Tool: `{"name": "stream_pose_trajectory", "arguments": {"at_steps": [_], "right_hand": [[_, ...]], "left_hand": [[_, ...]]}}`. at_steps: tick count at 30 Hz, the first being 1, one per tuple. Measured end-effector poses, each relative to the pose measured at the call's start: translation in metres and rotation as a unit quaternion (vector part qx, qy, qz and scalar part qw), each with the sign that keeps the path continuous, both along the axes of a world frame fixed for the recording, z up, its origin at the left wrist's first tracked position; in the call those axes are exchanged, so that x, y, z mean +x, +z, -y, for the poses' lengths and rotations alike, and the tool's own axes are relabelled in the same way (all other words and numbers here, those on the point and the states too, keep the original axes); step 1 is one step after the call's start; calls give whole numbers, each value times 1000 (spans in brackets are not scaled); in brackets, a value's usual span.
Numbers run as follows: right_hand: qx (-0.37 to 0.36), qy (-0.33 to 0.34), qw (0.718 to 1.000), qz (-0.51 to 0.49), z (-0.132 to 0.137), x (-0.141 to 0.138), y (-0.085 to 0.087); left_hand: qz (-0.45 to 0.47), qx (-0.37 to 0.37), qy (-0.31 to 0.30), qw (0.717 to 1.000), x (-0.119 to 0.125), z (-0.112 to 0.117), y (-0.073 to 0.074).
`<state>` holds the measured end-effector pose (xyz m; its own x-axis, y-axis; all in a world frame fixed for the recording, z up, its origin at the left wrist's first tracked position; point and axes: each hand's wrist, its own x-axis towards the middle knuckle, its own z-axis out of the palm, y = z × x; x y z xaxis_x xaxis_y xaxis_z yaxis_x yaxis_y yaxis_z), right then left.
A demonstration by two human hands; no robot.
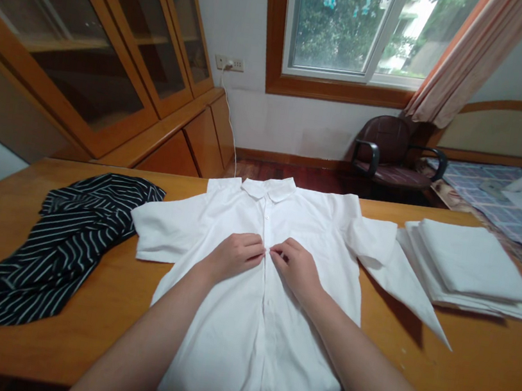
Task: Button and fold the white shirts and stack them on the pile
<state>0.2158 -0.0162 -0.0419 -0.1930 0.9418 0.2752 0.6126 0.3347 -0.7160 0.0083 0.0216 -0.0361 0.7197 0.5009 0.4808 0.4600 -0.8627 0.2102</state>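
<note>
A white short-sleeved shirt point(222, 332) lies spread face up, its collar point(269, 188) toward the far edge and its button placket running down the middle. Both hands meet at the placket, around chest height. My left hand point(239, 254) pinches the placket edge from the left, fingers curled. From the right, my right hand point(296, 265) pinches the same spot between thumb and fingertips. The button there is mostly hidden by the fingertips. Above and below the hands, the front edges lie together.
The shirt lies on a wooden table point(469, 373). Left of it is a crumpled black-and-white striped garment point(73, 237). To the right sits a stack of folded white cloth point(475, 264). Beyond are an armchair point(388, 152), a glass-door cabinet point(131, 48) and a bed point(499, 190).
</note>
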Motion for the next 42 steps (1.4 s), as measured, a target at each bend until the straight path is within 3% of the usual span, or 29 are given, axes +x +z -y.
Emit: {"name": "stream_pose_trajectory", "arguments": {"at_steps": [8,17,24,42], "right_hand": [[66,13,990,123,-2,1,-3],[156,57,950,263,-2,7,3],[243,59,930,270,-2,7,1],[279,49,927,247,-4,3,-7]], "left_hand": [[35,-36,5,999,-1,0,-1],[59,-70,3,996,-3,-1,-2],[74,-84,-4,994,-3,-1,0],[27,-72,-10,997,-7,-1,4]]}}
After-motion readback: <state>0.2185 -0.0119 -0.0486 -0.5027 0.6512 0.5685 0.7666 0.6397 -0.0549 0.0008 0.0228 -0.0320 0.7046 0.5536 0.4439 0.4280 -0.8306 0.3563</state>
